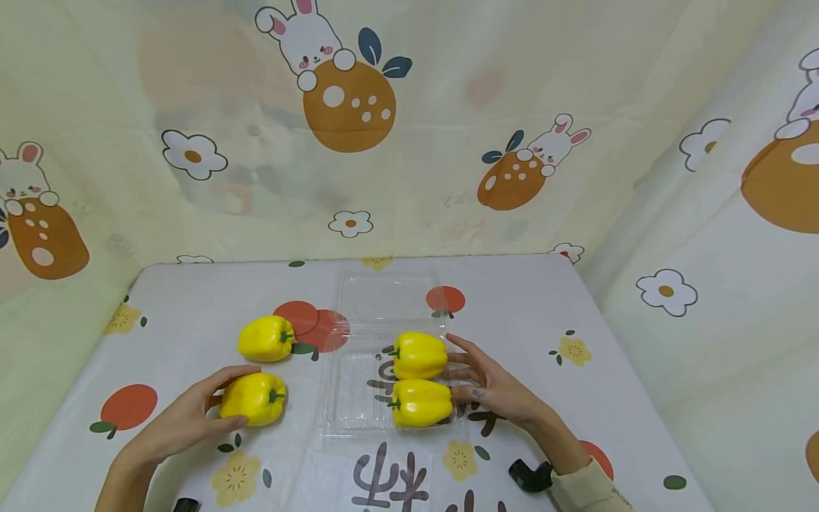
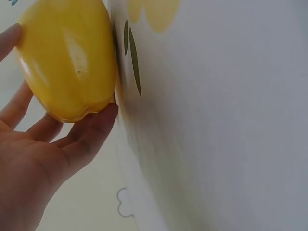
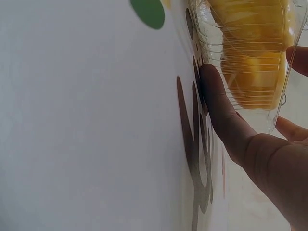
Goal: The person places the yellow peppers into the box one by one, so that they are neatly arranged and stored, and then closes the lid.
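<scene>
Yellow bell pepper (image 1: 252, 400) sits left of the clear plastic clamshell (image 1: 348, 398); we find the left hand (image 1: 185, 416) gripping it, thumb nearside, and the right hand (image 1: 495, 387) spread-fingered against the clamshell's right side.

Seemingly a screened-off tabletop booth — rabbit-print sheeting (image 1: 422, 178) hangs around a fruit-patterned tablecloth (image 1: 512, 313).

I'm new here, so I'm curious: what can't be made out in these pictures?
Left wrist: top of the held pepper, cut off by the upper edge.
Right wrist: fine surface of the boxed peppers, distorted by the ribbed container.
Head: rest of the lower-left black object, cut off by the lower edge.
</scene>
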A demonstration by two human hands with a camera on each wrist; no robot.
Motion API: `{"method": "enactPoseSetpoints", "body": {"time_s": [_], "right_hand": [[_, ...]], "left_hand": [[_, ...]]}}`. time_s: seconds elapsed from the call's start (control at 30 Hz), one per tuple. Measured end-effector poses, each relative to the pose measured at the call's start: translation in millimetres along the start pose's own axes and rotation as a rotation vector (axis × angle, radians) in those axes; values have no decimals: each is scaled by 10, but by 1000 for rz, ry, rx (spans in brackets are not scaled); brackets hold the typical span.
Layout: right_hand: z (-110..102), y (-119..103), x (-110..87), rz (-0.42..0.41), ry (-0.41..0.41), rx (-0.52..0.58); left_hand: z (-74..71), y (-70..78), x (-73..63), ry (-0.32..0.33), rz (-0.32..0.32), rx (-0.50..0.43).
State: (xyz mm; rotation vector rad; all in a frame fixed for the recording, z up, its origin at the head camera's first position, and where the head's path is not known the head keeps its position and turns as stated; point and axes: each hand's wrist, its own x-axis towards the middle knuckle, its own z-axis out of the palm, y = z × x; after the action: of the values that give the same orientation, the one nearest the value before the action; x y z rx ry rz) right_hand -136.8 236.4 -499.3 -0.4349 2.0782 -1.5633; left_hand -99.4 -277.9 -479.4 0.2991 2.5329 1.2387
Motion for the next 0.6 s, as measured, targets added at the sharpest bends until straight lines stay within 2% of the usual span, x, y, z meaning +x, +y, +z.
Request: {"method": "enactPoseSetpoints", "body": {"time_s": [0.37, 0.6], "right_hand": [[2, -27, -4, -1, 0, 1], [5, -13, -2, 9, 4, 0]], "left_hand": [[10, 58, -4, 7, 64, -53], [71, 134, 30, 5, 56, -105]]}}
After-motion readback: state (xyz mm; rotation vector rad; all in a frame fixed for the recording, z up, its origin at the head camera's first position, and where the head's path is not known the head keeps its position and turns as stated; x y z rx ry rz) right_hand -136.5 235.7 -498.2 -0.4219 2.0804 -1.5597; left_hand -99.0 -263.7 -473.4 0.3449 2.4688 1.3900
